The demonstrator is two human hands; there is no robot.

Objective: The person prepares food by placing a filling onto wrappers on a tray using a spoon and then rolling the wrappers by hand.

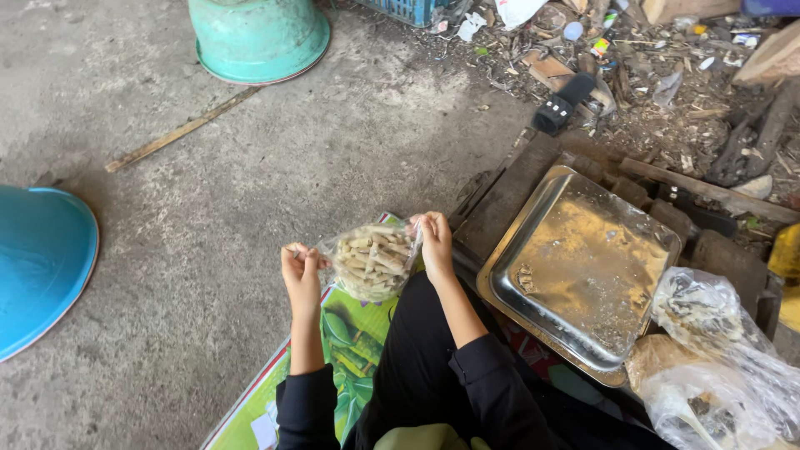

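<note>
Both hands, the left hand (301,271) and right hand (436,242), pinch opposite top edges of a clear plastic bag of pale stick-shaped pieces (372,260), stretching its mouth taut above the concrete floor (250,192).

Blue basin (42,267) and teal tub (258,37), both partly beyond the frame edges.

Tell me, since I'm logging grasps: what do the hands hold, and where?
Both hands, left hand and right hand, hold a clear plastic bag of pale stick-shaped pieces by its top corners.
</note>
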